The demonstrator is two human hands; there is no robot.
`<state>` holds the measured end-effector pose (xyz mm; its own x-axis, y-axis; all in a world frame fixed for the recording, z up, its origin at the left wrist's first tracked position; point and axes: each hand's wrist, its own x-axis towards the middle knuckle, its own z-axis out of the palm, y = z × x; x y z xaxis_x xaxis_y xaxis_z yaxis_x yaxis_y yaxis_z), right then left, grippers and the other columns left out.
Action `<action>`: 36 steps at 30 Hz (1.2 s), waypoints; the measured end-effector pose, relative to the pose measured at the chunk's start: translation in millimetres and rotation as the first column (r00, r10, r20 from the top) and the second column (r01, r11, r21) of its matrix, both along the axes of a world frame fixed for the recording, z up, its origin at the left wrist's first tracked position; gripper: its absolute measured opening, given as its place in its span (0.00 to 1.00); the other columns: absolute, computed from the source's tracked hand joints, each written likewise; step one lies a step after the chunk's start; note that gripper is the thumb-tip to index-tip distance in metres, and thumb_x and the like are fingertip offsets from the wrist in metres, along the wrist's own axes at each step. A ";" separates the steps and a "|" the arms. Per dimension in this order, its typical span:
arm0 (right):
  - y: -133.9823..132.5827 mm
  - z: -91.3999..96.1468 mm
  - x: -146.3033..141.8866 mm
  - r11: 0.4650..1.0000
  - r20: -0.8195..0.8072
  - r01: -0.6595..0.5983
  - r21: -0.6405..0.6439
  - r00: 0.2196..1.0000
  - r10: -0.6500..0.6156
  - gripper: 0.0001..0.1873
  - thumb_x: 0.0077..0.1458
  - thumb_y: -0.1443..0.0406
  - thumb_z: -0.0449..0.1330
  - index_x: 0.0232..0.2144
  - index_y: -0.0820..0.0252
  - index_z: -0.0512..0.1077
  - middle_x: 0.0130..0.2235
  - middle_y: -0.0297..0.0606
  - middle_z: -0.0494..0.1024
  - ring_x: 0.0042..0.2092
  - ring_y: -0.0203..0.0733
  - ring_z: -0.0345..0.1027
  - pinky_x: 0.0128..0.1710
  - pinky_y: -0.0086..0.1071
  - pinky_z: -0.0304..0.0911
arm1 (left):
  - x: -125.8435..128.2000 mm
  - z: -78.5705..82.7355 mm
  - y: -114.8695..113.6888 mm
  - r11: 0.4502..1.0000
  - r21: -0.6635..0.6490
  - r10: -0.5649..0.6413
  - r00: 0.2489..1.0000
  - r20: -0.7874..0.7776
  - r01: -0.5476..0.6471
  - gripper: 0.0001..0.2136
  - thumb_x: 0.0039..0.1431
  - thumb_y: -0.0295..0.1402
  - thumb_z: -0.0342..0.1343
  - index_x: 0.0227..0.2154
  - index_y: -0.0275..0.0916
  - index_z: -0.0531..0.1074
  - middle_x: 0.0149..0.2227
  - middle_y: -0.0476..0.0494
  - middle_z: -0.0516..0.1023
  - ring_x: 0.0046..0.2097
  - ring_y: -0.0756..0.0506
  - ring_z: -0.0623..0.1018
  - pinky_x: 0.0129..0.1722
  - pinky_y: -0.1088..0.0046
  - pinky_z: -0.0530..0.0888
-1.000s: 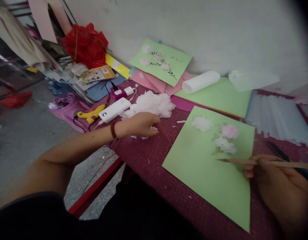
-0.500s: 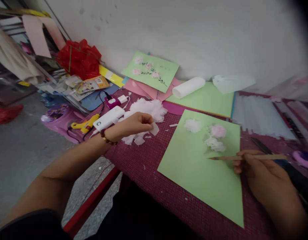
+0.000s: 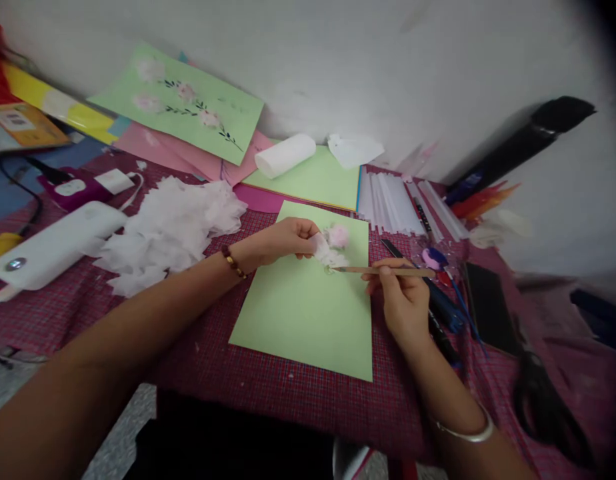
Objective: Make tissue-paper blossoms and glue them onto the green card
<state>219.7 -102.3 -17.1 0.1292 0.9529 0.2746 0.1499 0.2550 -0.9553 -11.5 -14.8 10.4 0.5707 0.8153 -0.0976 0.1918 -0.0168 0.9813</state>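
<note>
My left hand (image 3: 293, 239) pinches a thin white petal (image 3: 319, 244) at the white flower on a light green sheet (image 3: 298, 320). My right hand (image 3: 403, 293) grips a slim pencil-like wooden stick (image 3: 361, 270), its pointed end at the lower edge of the white flower (image 3: 333, 259). Just above that flower sits a pink flower (image 3: 339, 235). The first white flower on the sheet is hidden behind my left hand. To the left lies a heap of white petals (image 3: 173, 220). Whether the petal touches the sheet I cannot tell.
A green sheet with pink flowers and dark stems (image 3: 198, 110) leans at the back, near a white roll (image 3: 285, 155). Glue sticks (image 3: 391, 203) lie beyond the sheet. Black scissors (image 3: 548, 407) rest at right; a white power bank (image 3: 58, 243) at left.
My left hand has moved from the petal heap to the white flower with a petal. The stick's tip has come to the flower. My view has swung to the right.
</note>
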 end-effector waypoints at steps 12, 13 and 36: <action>7.6 6.6 -12.6 0.998 0.241 0.038 0.057 0.969 -0.051 0.09 0.61 0.61 0.54 0.34 0.60 0.69 0.29 0.34 0.75 0.21 0.32 0.66 0.22 0.28 0.63 | -13.3 -4.8 7.0 0.988 0.061 -0.122 0.965 -0.233 0.139 0.07 0.47 0.32 0.54 0.28 0.35 0.74 0.24 0.51 0.72 0.25 0.55 0.66 0.26 0.78 0.62; 7.8 6.6 -12.8 0.998 0.243 0.038 0.057 0.969 -0.051 0.09 0.61 0.61 0.54 0.35 0.60 0.69 0.29 0.34 0.75 0.21 0.32 0.66 0.22 0.28 0.63 | -10.9 -4.6 6.3 0.980 0.111 -0.132 0.952 -0.277 0.168 0.08 0.48 0.33 0.54 0.28 0.35 0.75 0.24 0.51 0.72 0.25 0.54 0.66 0.26 0.78 0.61; -4.1 2.9 -13.9 0.987 0.433 -0.025 0.160 0.900 -0.048 0.07 0.62 0.65 0.53 0.35 0.59 0.71 0.30 0.34 0.74 0.25 0.33 0.68 0.25 0.29 0.64 | 23.8 -12.4 -1.8 0.929 0.361 0.054 0.932 -0.357 0.085 0.09 0.45 0.23 0.52 0.32 0.33 0.73 0.29 0.47 0.76 0.31 0.51 0.72 0.30 0.77 0.64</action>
<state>205.8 -106.4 -14.1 -0.0265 0.8917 0.4519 0.5442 0.3921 -0.7417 12.2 -16.6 -2.0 0.5668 0.8238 0.0066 0.5222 -0.3655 0.7705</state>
